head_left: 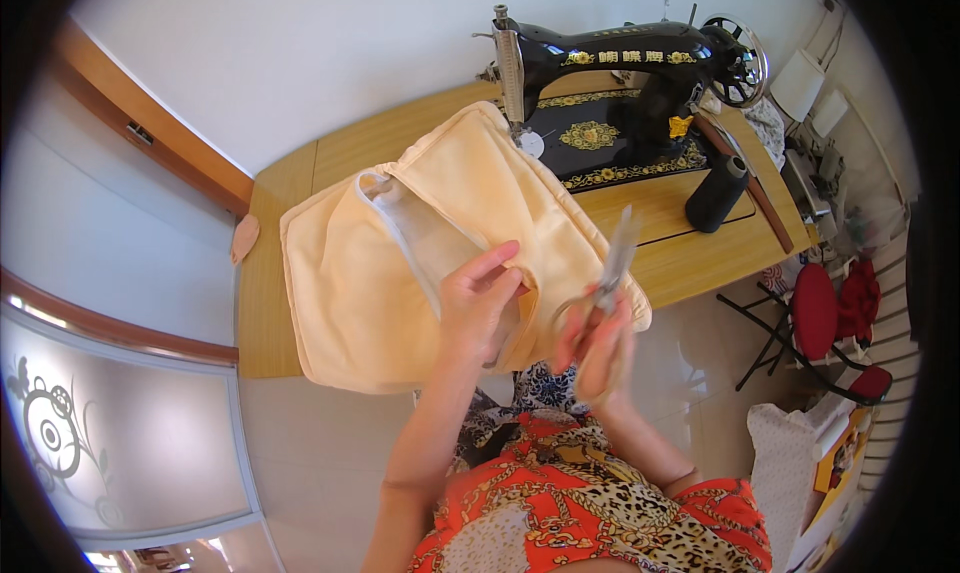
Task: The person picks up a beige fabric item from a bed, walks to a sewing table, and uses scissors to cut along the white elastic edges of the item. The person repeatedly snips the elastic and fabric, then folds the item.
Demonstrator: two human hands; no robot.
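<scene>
A pale yellow padded fabric cover (345, 293) with piped edges lies across the table and droops over its front edge. White trim lines a long opening (410, 238) in its middle. Beside that opening, my left hand (472, 303) pinches the cover's edge between thumb and fingers. Just to the right, my right hand (605, 353) grips a pair of scissors (621, 248), blades pointing up and away from me. Motion blurs the scissors and this hand slightly, and I cannot tell whether the blades are apart.
A black sewing machine (640, 58) with gold decoration stands at the back of the wooden table (680, 263), its needle end close to the cover. A black thread cone (717, 195) is right of the cover. A red folding chair (815, 311) stands on the floor at right.
</scene>
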